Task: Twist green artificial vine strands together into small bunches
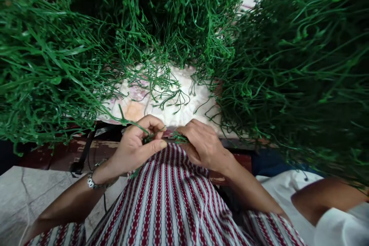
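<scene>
Both hands meet over the lap. The left hand [137, 146] pinches a thin green plastic strand [152, 137] between thumb and forefinger – the right hand [201, 145] closes its fingers on the other end (fingertips hidden). Big heaps of green strands [296, 69] surround the white cloth [184, 103].

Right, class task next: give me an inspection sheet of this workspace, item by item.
Surface: pale flowered cloth, partly covered.
Job's things: thin green sprig, pinched between both hands.
Clutter: heaps of green stringy stems all round.
Hands: left hand and right hand both shut on the sprig, over a red-and-white striped cloth.
Cables: black cord hanging at left.
Surroundings: grey stone floor; another person's arm at right.
</scene>
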Available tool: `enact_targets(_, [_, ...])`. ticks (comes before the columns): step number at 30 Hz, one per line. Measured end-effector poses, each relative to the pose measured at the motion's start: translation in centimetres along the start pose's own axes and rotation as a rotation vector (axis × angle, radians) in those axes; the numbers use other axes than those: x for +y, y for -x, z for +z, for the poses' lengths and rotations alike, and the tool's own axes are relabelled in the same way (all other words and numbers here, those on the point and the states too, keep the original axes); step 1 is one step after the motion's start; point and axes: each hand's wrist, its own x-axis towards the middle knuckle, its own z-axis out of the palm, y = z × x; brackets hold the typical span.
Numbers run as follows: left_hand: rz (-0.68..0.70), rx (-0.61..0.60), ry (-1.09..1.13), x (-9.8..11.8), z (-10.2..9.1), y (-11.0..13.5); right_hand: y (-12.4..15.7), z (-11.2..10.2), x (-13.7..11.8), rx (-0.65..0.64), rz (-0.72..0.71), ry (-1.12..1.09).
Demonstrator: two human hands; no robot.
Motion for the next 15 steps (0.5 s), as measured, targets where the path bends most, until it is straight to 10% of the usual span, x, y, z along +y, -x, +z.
enact_targets(7, [0.269,-0.03,0.038,-0.3,1.2,-1.1,-0.6,1.2,-0.3,-0.075,0.137,-0.533])
enact_targets(15, [0.21,0.019,-0.055,-0.2,1.1,-0.4,-0.2,3.0,-0.7,-0.093,0.365,-1.039])
